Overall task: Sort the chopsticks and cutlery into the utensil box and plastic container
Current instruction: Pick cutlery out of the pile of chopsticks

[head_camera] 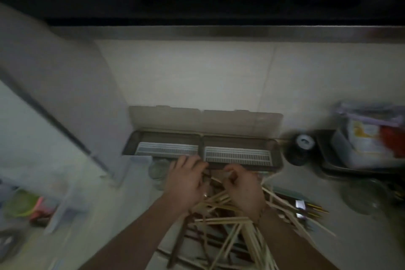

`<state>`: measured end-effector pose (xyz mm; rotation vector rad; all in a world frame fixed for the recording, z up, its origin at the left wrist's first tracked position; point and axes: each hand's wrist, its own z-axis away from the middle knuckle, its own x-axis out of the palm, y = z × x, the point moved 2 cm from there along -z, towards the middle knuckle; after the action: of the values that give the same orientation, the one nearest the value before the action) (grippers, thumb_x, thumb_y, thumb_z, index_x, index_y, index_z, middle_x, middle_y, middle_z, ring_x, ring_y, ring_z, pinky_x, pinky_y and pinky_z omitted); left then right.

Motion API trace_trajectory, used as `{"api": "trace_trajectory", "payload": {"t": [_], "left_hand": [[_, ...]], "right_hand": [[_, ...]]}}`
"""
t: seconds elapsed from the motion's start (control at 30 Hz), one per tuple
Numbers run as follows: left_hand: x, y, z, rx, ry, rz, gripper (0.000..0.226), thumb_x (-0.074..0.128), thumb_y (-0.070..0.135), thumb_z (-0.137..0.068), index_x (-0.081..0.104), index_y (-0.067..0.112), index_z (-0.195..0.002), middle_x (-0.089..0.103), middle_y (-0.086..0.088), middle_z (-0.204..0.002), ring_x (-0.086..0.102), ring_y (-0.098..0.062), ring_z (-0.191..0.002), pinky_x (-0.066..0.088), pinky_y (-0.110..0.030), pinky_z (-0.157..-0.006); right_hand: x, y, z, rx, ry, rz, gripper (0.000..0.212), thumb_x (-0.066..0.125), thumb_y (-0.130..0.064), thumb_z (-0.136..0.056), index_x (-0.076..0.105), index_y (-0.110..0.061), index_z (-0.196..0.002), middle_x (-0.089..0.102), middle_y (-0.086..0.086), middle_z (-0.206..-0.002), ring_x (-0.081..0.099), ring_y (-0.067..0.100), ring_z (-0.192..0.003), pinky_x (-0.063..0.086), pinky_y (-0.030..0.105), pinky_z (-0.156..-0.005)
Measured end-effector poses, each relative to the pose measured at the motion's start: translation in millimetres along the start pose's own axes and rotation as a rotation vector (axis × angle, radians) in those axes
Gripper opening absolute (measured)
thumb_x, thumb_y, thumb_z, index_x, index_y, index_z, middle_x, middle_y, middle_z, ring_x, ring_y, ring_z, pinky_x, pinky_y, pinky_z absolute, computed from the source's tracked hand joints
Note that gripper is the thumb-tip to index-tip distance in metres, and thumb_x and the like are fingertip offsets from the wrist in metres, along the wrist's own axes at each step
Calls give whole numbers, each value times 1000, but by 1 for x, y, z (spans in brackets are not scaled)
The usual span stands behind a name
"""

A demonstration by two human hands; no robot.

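My left hand [186, 180] hovers over the chopsticks [221, 210] heaped at the counter's near edge, fingers loosely curled; whether it holds anything I cannot tell (too blurred). My right hand [243, 188] pinches something small, probably sorting it out. The utensil box [201, 149] waits open against the wall, ready.

I can't make out what my right hand [243, 188] and left hand [186, 182] grip; their curled fingers hide it, possibly a chopstick. The chopstick pile [230, 221] runs off the bottom edge, partly under my forearms. The storage bins [32, 208] at left and the lidded tub [368, 131] at right are smeared with blur, their contents unreadable.
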<state>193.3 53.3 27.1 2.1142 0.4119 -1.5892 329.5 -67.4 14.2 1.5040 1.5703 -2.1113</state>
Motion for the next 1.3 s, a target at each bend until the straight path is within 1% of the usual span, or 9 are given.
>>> {"api": "trace_trajectory", "payload": {"t": [0.23,0.43,0.63,0.73,0.83,0.93,1.07,1.2,1.3], "left_hand": [[-13,-101,16,-286,-341,-218,94,56,67,-75,18,26,-151,26,-3,-151,23,-29,-137,24,-47,-106],[-12,-119,14,-139,-305,-226,79,65,59,-68,39,32,-138,49,8,-135,35,-23,-126,26,-40,-93],[-13,-114,15,-44,-214,-180,74,66,58,-52,49,31,-118,61,7,-115,45,-20,-115,24,-41,-94],[-17,-100,14,-81,-153,23,83,59,70,-50,46,35,-124,55,14,-118,48,-12,-115,22,-46,-108],[-26,-70,11,-35,-132,431,89,74,63,-54,43,33,-132,48,14,-124,50,-9,-114,36,-34,-105],[-34,-34,8,14,-182,717,99,87,54,-52,39,35,-137,41,22,-128,46,6,-115,40,-16,-99],[-11,5,3,47,-235,985,98,86,54,-57,37,37,-140,50,15,-129,52,1,-117,42,-16,-97],[22,42,-6,238,-368,592,105,66,81,-61,24,40,-148,31,19,-147,27,4,-133,26,-24,-112],[48,73,-8,407,-348,344,88,50,82,-73,38,33,-145,33,12,-149,28,-9,-137,23,-35,-113]], "right_hand": [[75,-38,-3,-121,-233,-36,34,44,-51,-71,58,-35,-98,56,-14,-64,57,4,-67,47,26,-71],[91,-36,1,-74,-301,-42,17,64,-41,-75,52,-43,-88,60,-11,-69,59,7,-70,52,35,-73],[93,-33,7,-63,-272,-33,41,60,-44,-73,45,-57,-108,64,-14,-90,61,3,-83,53,32,-78],[85,-40,10,-127,-151,-39,81,69,-43,-68,33,-37,-140,49,-15,-131,48,4,-116,44,26,-98],[71,-49,17,-234,-39,-87,102,77,-40,-59,27,-20,-146,42,-7,-141,40,9,-129,36,28,-106],[50,-46,29,-193,103,-128,94,81,-37,-57,35,-25,-137,55,-8,-127,55,9,-115,47,32,-96],[13,-17,50,-166,335,-36,75,76,-51,-58,47,-24,-122,52,-14,-111,55,19,-100,46,33,-84],[-19,44,75,20,422,-159,66,81,-45,-64,54,-21,-119,54,-9,-114,55,13,-107,46,30,-89],[-48,108,95,219,561,-161,63,84,-30,-60,56,-23,-116,54,-11,-111,57,16,-102,48,32,-88]]}}
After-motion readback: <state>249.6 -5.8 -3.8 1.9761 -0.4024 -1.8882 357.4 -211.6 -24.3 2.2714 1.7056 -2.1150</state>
